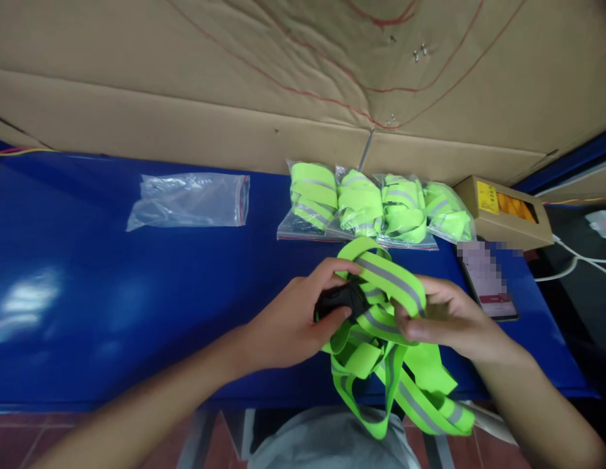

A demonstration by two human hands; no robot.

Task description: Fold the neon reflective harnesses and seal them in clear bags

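Fingers, left hand (293,319): closed around a black plastic piece (339,303), likely a buckle; thumb on top.
Fingers, right hand (452,319): pinching a loop of the green strap (393,281), thumb in front.
Strap: between both hands, over the near edge of the blue table (112,273); grey stripe, loose loops and tails hanging below the edge.
Filled bags (313,189): four in a row beyond the hands, green strap bundled in each.
Flat bag (193,200): clear, lying left of the row, well apart.
Right side: carton (513,228) at row's end, phone (464,260) nearer.
Progress: judged partway; four bundles look done, held strap neither neatly folded nor bagged, flat bag apparently unused.
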